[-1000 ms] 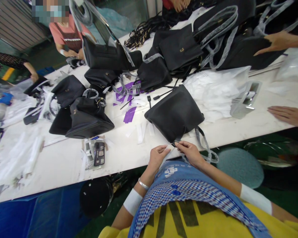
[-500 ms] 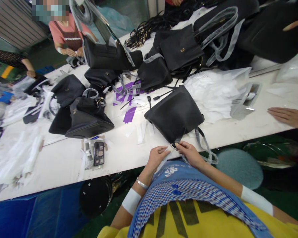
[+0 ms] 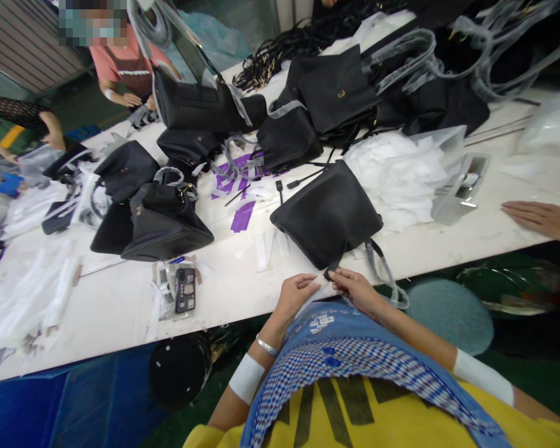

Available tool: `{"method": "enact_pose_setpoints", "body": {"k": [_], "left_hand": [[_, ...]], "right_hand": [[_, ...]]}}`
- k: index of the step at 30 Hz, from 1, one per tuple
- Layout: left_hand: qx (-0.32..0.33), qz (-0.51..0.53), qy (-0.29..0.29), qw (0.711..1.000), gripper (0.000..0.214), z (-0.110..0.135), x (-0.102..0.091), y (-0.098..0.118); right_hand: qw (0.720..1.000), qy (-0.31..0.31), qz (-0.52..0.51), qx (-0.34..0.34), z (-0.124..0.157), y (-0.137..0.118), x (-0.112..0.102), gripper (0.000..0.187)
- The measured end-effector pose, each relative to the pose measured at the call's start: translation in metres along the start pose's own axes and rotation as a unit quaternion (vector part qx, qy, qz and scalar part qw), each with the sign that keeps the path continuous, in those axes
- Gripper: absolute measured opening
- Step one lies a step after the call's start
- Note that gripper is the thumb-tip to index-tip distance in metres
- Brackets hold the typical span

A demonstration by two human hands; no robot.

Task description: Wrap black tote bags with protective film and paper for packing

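Observation:
A black leather handbag [image 3: 327, 211] lies flat at the near edge of the white table [image 3: 121, 305]. Its strap, wrapped in clear film [image 3: 385, 277], hangs over the edge. My left hand [image 3: 295, 295] and my right hand [image 3: 357, 289] meet just below the bag, both pinched on a strip of clear wrapping film [image 3: 321, 289] around the bag's strap end. The fingertips of the two hands almost touch.
Several more black bags [image 3: 165, 221] and loose straps cover the table's far side. White paper wads [image 3: 401, 174], purple tape scraps [image 3: 243, 214] and a phone [image 3: 185, 289] lie about. Another person's hand [image 3: 539, 219] rests at the right edge. A round stool [image 3: 450, 306] stands to my right.
My hands have stayed pinched on the film strip, barely shifting. At the far right, another person's arm reaching over the bags has withdrawn out of view.

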State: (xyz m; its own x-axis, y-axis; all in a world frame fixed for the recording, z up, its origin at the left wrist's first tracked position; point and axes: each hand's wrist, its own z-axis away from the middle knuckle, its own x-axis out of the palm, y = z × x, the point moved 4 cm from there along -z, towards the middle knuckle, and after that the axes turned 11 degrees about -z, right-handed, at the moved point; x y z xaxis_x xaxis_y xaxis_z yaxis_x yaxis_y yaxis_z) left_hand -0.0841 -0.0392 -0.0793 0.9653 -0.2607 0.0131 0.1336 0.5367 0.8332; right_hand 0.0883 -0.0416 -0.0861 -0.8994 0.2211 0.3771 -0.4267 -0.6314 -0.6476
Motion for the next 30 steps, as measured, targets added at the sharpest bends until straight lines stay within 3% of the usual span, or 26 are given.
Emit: {"method": "enact_pose_setpoints", "body": {"k": [12,17,20,25,30], "left_hand": [[0.012,0.002,-0.005,1.0,0.04,0.0,0.005,0.001],[0.018,-0.005,0.029,0.999,0.037,-0.003,0.008,0.001],[0.015,-0.013,0.04,0.999,0.035,-0.005,0.009,0.002],[0.013,-0.012,0.037,0.999,0.034,-0.008,0.011,0.005],[0.02,-0.008,0.049,0.999,0.032,-0.019,0.013,0.006]], "right_hand": [[0.991,0.023,0.108,-0.079,0.009,-0.015,0.003,0.043],[0.988,0.0,0.13,-0.087,0.005,-0.01,0.001,0.039],[0.994,-0.002,0.093,-0.059,0.0,-0.006,-0.001,0.037],[0.993,0.096,-0.049,-0.038,-0.012,-0.007,-0.006,0.037],[0.994,0.084,-0.009,-0.069,-0.014,-0.008,-0.006,0.035]]}}
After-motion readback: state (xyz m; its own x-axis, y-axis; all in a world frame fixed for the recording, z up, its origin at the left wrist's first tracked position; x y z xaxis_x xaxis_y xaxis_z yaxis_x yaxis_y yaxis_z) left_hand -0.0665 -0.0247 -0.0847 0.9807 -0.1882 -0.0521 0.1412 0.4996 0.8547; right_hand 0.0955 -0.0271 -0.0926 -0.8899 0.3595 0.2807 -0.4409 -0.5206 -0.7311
